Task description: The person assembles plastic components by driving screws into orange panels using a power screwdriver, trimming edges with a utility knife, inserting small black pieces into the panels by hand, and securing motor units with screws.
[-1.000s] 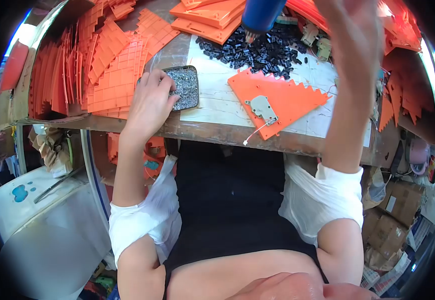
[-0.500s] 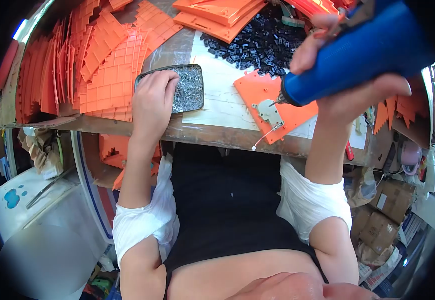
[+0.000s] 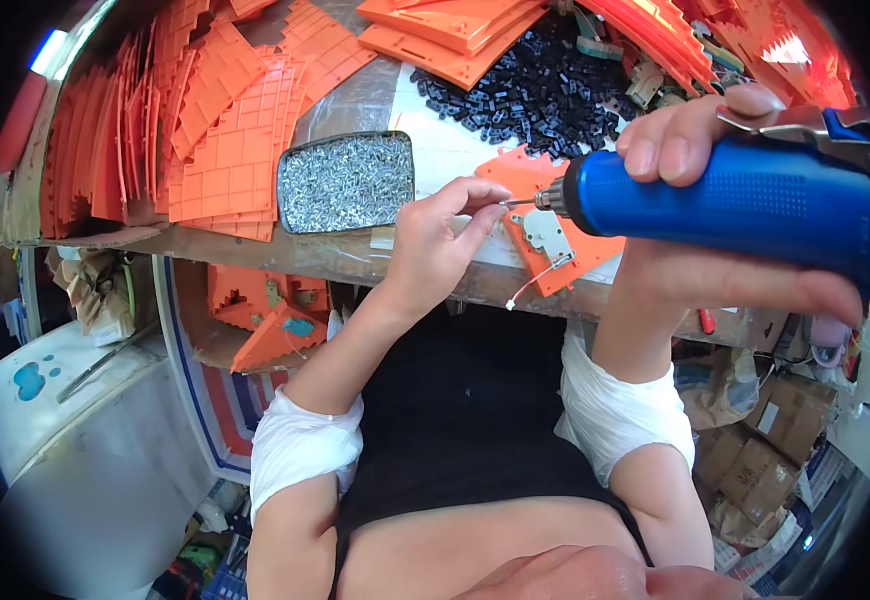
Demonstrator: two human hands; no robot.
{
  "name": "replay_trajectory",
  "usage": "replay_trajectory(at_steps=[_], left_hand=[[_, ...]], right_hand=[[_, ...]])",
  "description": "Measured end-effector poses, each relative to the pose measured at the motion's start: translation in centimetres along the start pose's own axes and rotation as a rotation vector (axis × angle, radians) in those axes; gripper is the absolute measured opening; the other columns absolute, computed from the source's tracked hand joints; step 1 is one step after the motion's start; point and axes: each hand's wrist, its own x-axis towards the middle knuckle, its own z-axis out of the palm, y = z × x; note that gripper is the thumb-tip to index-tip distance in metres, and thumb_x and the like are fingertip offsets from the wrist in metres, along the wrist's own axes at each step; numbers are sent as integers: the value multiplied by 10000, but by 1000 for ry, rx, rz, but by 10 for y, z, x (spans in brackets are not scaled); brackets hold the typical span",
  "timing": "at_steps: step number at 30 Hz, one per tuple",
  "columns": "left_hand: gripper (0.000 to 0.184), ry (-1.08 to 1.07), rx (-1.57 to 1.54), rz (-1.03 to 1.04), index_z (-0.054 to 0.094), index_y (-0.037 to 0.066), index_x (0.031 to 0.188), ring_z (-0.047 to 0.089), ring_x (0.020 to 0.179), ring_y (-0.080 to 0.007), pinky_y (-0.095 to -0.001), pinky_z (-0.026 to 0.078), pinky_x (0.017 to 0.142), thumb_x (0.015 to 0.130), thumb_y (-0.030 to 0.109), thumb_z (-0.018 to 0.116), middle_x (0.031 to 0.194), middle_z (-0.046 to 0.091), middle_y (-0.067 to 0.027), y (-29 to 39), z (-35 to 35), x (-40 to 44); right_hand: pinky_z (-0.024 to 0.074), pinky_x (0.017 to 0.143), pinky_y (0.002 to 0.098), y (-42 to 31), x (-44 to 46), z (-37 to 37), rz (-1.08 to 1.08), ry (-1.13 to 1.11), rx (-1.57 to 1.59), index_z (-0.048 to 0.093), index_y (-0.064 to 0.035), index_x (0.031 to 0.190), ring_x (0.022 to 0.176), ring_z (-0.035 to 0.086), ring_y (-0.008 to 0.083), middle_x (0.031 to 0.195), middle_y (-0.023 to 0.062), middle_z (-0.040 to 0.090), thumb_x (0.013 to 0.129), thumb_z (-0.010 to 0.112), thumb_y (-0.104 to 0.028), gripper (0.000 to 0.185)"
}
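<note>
My right hand is wrapped round a blue electric screwdriver, its bit pointing left. At the tip of the bit, my left hand pinches thumb and forefinger together; what is between them is too small to make out, possibly hidden by the fingertips. Beneath the bit lies an orange toothed plate with a pale grey housing on it. A thin white wire with a small connector runs from the housing. To the left stands a dark-rimmed tray of small metal screws.
Orange panels lean and lie at the left. Behind the plate are a heap of small black parts and stacked orange plates. More orange pieces fill the back right. A red object lies by the front edge.
My left hand has left the screw tray and moved right to the bit's tip. The screwdriver, held in my right hand, has come down over the work and turned nearly level.
</note>
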Motion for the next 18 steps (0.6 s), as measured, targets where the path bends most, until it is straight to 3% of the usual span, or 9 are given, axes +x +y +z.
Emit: replay_trajectory(at_steps=[3, 5, 8, 15, 18], left_hand=[[126, -11, 75, 7, 631, -9, 938, 620, 841, -142, -253, 486, 778, 812, -16, 629, 901, 636, -86, -1, -1, 3], [114, 31, 198, 229, 640, -10, 904, 603, 805, -143, -252, 480, 735, 790, -17, 646, 878, 620, -83, -3, -1, 8], [119, 45, 202, 142, 642, -12, 884, 584, 786, -145, -257, 472, 708, 767, -12, 666, 864, 603, -80, 0, 2, 7], [182, -32, 92, 121, 639, -12, 924, 583, 818, -157, -264, 471, 734, 748, 6, 684, 889, 596, -82, 2, -3, 4], [251, -23, 373, 257, 632, 12, 990, 558, 917, -213, -317, 447, 814, 745, 44, 680, 953, 580, -87, 21, -22, 5]], right_hand=[[444, 629, 301, 3, -2, 7, -25, 132, 94, 489, -50, 1128, 638, 536, 191, 735, 56, 546, 445, 370, -965, 1149], [442, 638, 301, 2, -2, -3, -13, 54, -22, 487, -57, 1127, 639, 535, 188, 736, 54, 544, 437, 363, -967, 1149], [442, 639, 300, -1, -2, 13, -26, 164, 25, 489, -63, 1118, 641, 535, 187, 738, 54, 544, 427, 361, -969, 1147], [441, 626, 300, 1, 0, 1, 24, 1, 42, 498, -62, 1108, 630, 536, 187, 737, 58, 548, 433, 376, -968, 1137], [441, 605, 306, 2, -4, 4, -10, 195, 290, 498, -60, 1115, 624, 538, 181, 753, 59, 556, 451, 383, -965, 1128]])
